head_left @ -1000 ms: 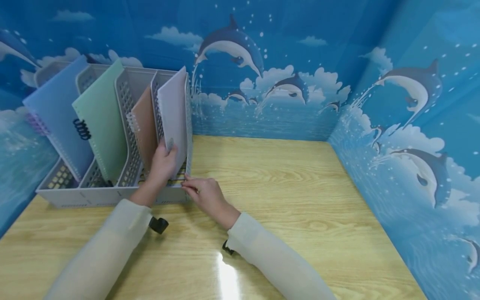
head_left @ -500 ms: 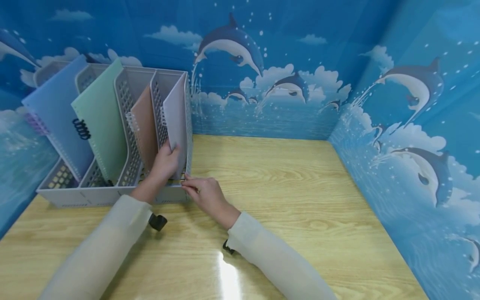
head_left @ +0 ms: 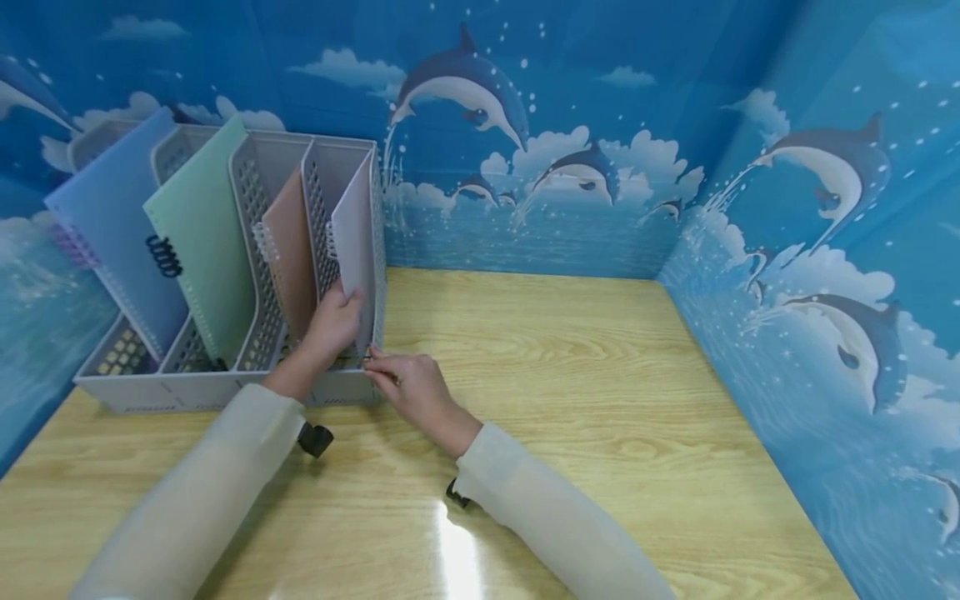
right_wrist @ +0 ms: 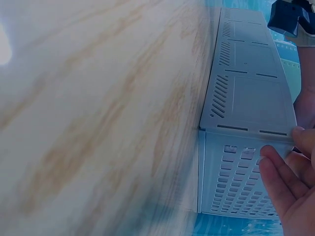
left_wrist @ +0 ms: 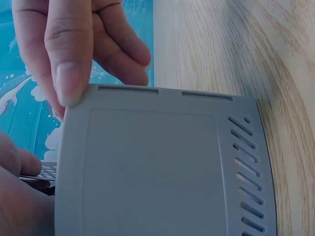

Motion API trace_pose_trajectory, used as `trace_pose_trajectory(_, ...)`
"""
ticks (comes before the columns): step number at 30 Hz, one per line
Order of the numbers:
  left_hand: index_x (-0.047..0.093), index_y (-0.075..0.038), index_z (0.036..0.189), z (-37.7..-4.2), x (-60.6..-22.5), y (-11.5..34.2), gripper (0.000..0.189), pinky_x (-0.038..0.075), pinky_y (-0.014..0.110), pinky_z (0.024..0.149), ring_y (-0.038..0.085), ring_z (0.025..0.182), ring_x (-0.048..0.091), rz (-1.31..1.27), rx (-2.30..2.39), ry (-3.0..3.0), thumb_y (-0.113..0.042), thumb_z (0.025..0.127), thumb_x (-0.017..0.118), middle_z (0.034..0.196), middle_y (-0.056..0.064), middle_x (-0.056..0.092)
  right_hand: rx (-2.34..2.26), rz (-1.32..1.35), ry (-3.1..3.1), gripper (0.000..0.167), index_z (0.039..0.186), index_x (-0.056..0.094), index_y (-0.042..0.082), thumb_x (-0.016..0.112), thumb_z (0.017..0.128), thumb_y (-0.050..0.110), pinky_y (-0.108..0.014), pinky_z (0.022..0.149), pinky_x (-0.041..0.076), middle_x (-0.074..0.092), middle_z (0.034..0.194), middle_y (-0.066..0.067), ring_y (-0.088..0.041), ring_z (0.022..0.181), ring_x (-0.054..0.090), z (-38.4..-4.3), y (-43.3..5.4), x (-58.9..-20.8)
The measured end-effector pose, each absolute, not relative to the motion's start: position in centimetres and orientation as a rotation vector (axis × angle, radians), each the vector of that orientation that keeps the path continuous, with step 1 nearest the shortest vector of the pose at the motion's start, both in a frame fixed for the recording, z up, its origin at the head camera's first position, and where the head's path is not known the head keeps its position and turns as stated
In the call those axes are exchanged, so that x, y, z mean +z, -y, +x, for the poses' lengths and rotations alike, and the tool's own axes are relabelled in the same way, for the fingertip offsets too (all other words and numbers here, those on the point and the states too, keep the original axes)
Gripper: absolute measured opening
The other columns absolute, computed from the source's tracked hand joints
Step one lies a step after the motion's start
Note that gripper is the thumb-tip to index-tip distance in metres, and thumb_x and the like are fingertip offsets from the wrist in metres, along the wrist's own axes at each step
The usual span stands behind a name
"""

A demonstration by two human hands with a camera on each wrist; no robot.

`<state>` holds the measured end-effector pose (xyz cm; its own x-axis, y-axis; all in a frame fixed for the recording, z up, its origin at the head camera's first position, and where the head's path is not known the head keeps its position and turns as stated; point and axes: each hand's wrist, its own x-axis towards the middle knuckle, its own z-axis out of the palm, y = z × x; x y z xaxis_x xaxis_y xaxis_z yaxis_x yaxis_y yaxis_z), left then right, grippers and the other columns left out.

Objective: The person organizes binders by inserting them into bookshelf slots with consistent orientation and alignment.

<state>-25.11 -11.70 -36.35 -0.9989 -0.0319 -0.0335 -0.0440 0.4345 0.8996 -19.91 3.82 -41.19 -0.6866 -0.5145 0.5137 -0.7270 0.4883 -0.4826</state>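
Observation:
A grey desktop file rack (head_left: pixel 187 393) with several compartments stands at the back left of the table. My left hand (head_left: pixel 330 325) holds a pale lilac spiral notebook (head_left: pixel 352 237) by its lower front edge, inside the rightmost compartment. The notebook leans toward the rack's right wall. My right hand (head_left: pixel 416 390) pinches the rack's front right corner. In the right wrist view, the thumb and fingers of my right hand (right_wrist: pixel 290 182) meet at that corner, beside the perforated side wall. The left wrist view shows the rack's front panel (left_wrist: pixel 152 167); my left hand (left_wrist: pixel 19 196) is mostly cut off there.
A brown notebook (head_left: pixel 288 250), a green notebook (head_left: pixel 206 242) and a blue notebook (head_left: pixel 127 225) stand in compartments farther left. The wood-grain table (head_left: pixel 600 400) runs on to the right. A dolphin-print curtain (head_left: pixel 555 208) bounds the back and right.
The lilac notebook has sunk lower and shifted right in its compartment, its top now nearer the rack's rim. My left hand moved slightly right with it. The right hand stays at the corner.

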Motion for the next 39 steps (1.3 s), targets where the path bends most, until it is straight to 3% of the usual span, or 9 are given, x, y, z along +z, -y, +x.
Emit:
trace_pose_trajectory(9,0.013,-0.016,0.157,-25.65,-36.51,11.76,0.052,0.018,0.056,0.116,0.035,0.145,0.021,-0.078,1.63,-2.655,-0.03,0.107,0.023,0.159,0.013,0.021,1.01,1.049,2.435,0.017,0.104,0.074,0.004,0.068,0.091,0.014,-0.01,0.078,0.051,0.066,0.118,-0.011,-0.016,0.101,0.068,-19.93,-3.77,-41.26)
trace_pose_trajectory(20,0.013,-0.013,0.156,-25.58,-36.8,11.61,0.052,0.019,0.056,0.116,0.037,0.143,0.024,-0.004,1.62,-2.697,-0.026,0.107,0.026,0.157,0.017,0.026,1.026,1.061,2.428,0.017,0.104,0.074,0.003,0.068,0.091,0.012,-0.009,0.074,0.051,0.065,0.118,-0.014,-0.018,0.096,0.069,-19.9,-3.87,-41.23)
trace_pose_trajectory(28,0.003,-0.02,0.157,-25.48,-36.68,11.63,0.054,0.022,0.058,0.114,0.04,0.141,0.028,0.002,1.513,-2.819,-0.024,0.107,0.023,0.157,0.019,0.026,1.039,1.067,2.419,0.017,0.104,0.074,0.002,0.067,0.092,0.013,-0.008,0.073,0.051,0.065,0.119,-0.015,-0.018,0.096,0.07,-19.91,-3.86,-41.34)
trace_pose_trajectory(39,0.0,-0.023,0.157,-25.62,-36.68,11.06,0.057,0.021,0.056,0.115,0.037,0.142,0.026,-0.015,1.384,-2.95,-0.018,0.107,0.026,0.159,0.014,0.022,1.074,1.077,2.403,0.018,0.104,0.074,0.002,0.066,0.093,0.012,-0.008,0.075,0.051,0.065,0.119,-0.015,-0.018,0.099,0.069,-19.88,-3.91,-41.24)
